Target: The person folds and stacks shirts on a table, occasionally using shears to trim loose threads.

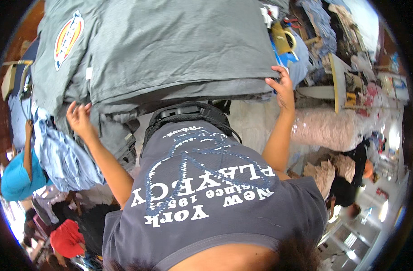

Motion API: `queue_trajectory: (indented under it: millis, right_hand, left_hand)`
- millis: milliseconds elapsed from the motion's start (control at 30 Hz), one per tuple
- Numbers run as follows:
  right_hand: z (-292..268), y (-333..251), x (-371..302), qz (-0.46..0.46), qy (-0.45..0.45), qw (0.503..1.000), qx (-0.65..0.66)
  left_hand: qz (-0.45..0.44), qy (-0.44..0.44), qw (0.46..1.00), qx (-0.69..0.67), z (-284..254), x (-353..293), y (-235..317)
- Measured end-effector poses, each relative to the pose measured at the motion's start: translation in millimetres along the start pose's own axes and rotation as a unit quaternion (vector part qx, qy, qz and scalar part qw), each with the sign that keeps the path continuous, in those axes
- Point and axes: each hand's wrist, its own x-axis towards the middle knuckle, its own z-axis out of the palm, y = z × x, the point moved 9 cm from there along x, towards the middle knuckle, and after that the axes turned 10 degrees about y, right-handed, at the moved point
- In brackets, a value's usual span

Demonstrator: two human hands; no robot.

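Observation:
A grey shirt (179, 49) lies spread out in front of me, with a red, yellow and white oval emblem (68, 40) at its far left and a small white tag (88, 73) lower down. More grey fabric (193, 90) shows in layers beneath its near edge. At the right end of that edge, my right hand (284, 90) has its thumb and fingers closed around the shirt's corner. My left hand (81, 120) is at the near left, fingers bent and apart, right by the hanging grey cloth. Whether its fingertips touch the cloth is hard to see.
Yellow tape (291, 40) and blue items lie past the right corner. A plastic-wrapped pink bundle (326, 128) is at the right. Light blue garments (64, 151) hang at the left, near a person in a blue top (23, 176). Another person wears red (67, 239).

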Motion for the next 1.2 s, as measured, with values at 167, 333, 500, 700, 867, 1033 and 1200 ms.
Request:
queue_trajectory:
  millis: [167, 333, 500, 700, 867, 1033, 1200]
  right_hand:
    - [4, -8, -5, -0.013, 0.026, 0.998, 0.056]
    - [-1, -4, -6, 0.015, 0.002, 0.997, 0.076]
    - [-7, 3, 0, 0.016, -0.011, 0.997, 0.079]
    - [-18, -10, 29, -0.101, 0.043, 0.994, -0.008]
    - [-2, -18, 72, -0.036, 0.091, 0.989, 0.111]
    - [-5, 54, 110, -0.008, 0.105, 0.990, -0.092]
    - [7, 50, 102, 0.024, 0.076, 0.996, 0.041]
  left_hand:
    - [-0.060, 0.002, 0.998, 0.024, -12, 2, 1]
    - [0.025, -0.237, 0.963, 0.124, 46, -34, 10]
    - [0.189, -0.188, 0.915, 0.304, 57, -40, 41]
    - [0.177, -0.166, 0.955, 0.172, 56, -13, 49]
    - [0.010, -0.115, 0.993, 0.025, 66, 34, 3]
    - [-0.055, -0.117, 0.992, -0.003, 90, 33, -36]
    - [-0.095, -0.115, 0.986, -0.080, 82, 33, -54]
